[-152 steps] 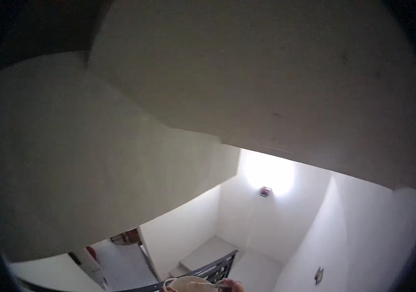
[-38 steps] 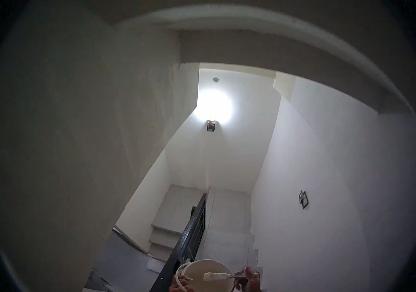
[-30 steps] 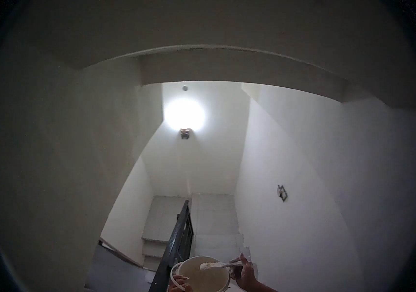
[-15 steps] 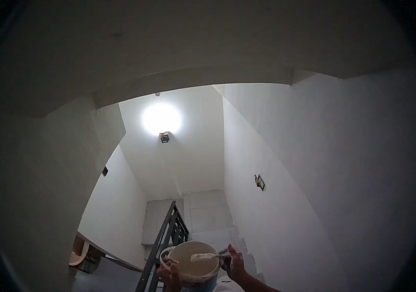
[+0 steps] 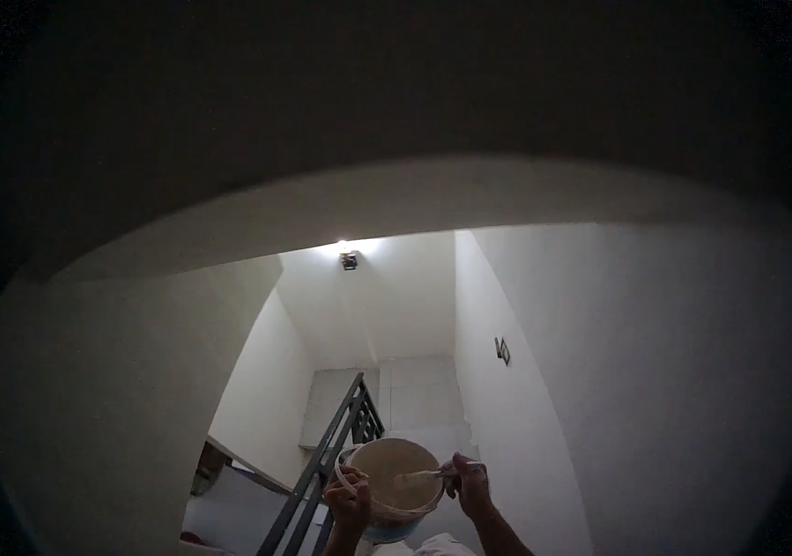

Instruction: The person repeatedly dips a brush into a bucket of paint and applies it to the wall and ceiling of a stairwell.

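A round bucket (image 5: 403, 511) with a pale rim and a bluish lower wall is held in front of me, tilted so its inside shows. My left hand (image 5: 348, 505) is closed on its left side, by the white bail handle. Pale, creamy material coats the inside. On the right, my right hand (image 5: 467, 486) grips a paintbrush (image 5: 420, 476) by its handle. The brush head is whitish and reaches over the bucket's opening. How far it dips into the contents is hard to tell.
A dark metal railing (image 5: 322, 463) slopes up just left of the bucket. Pale walls (image 5: 525, 435) rise on both sides, with a switch box (image 5: 502, 350) on the right. A lamp (image 5: 348, 260) shines on the far wall, and a low beam (image 5: 368, 199) crosses overhead.
The view has tilted up and shifted, so the overhead beam fills more of it. Bucket and hands sit slightly farther right. The brush head lies lower in the bucket's opening.
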A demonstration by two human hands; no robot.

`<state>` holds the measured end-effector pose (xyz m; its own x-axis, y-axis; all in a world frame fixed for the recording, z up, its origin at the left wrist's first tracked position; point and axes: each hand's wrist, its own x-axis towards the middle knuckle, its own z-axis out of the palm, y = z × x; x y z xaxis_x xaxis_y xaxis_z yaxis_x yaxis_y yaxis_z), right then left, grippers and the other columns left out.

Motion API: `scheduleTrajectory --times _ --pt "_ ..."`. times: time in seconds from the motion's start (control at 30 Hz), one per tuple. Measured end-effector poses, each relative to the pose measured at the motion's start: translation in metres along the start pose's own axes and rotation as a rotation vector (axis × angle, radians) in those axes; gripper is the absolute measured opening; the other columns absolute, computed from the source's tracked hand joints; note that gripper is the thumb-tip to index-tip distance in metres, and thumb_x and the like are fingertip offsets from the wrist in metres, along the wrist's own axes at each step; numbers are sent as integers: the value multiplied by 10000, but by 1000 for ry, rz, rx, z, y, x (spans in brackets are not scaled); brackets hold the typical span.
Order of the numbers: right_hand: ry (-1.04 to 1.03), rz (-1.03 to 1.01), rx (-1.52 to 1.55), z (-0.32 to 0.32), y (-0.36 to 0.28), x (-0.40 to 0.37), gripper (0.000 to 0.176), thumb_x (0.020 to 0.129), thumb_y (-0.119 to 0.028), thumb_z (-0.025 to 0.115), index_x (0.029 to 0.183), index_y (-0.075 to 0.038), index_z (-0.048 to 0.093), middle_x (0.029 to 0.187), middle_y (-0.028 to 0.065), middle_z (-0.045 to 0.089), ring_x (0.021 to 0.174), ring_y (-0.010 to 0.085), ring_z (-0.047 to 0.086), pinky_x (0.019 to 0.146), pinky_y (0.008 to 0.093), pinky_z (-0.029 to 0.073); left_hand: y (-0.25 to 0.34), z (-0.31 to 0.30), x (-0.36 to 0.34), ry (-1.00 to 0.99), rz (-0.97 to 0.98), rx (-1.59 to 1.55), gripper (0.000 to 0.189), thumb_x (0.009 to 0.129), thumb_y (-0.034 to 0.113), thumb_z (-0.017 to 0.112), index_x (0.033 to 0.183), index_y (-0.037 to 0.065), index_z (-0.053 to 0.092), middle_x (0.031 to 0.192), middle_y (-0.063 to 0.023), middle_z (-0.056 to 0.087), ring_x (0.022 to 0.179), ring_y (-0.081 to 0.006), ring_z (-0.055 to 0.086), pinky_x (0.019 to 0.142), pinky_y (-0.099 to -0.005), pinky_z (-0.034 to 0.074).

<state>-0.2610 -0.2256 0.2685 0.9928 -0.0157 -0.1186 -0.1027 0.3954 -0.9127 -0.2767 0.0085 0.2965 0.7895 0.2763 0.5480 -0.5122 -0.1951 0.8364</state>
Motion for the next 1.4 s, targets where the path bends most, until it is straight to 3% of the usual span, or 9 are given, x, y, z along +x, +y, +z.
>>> scheduleTrajectory --times 0.33,0.5,0.63,0.73,0.9,0.97,1.03,1.13,1.4 --pt "-428 123 -305 57 -30 -23 477 979 -416 593 957 47 703 679 109 659 506 146 579 443 270 430 18 -84 -40 163 52 240 289 878 242 679 714 13 611 724 -89 623 732 -245 625 713 -403 528" --pt "-332 105 57 77 -43 -34 395 946 -330 600 923 56 683 622 120 621 485 161 555 450 277 431 45 -103 -47 368 -128 273 316 851 204 701 614 11 619 668 -119 627 758 -295 650 843 -432 521" --pt "-409 124 94 81 -26 -34 339 960 -299 595 944 37 638 624 61 563 465 144 518 422 277 440 19 -109 -52 408 124 274 294 871 238 699 684 15 657 689 -128 643 778 -315 659 821 -413 532" --pt "-320 -272 -239 86 -9 -42 357 1000 -346 533 975 -13 661 624 8 531 474 84 448 412 219 351 3 -104 -70 493 -175 14 218 830 160 749 683 38 643 798 -130 663 790 -286 652 746 -398 534" --pt "-344 -278 -283 77 7 -40 276 990 -242 541 1049 4 649 713 13 554 567 82 494 479 212 412 -6 -117 -79 439 -63 243 220 835 168 744 705 31 632 864 -132 668 797 -261 652 696 -376 528" --pt "-398 -688 -484 89 6 -48 275 978 -238 598 1116 -1 622 839 29 594 653 97 547 550 236 486 -4 -130 -77 511 -4 71 256 848 210 734 711 24 625 861 -134 664 796 -259 652 690 -372 526" --pt "-547 199 412 99 24 -43 465 935 -353 693 1204 4 568 1016 82 635 833 160 623 748 248 562 49 -154 -64 454 -34 263 299 868 225 691 669 23 593 808 -121 653 796 -261 655 693 -372 524" --pt "-241 212 399 143 12 -59 299 956 -265 601 984 32 618 677 65 589 498 162 557 420 274 464 12 -168 -72 532 -74 140 328 861 156 650 584 27 530 673 -85 586 710 -249 597 666 -358 493" --pt "-372 5 356 218 -49 -78 466 955 -280 610 1230 86 525 795 168 676 558 222 653 450 303 537 33 -211 -7 332 65 -91 414 909 187 637 563 48 458 650 -48 516 775 -218 542 683 -372 471"
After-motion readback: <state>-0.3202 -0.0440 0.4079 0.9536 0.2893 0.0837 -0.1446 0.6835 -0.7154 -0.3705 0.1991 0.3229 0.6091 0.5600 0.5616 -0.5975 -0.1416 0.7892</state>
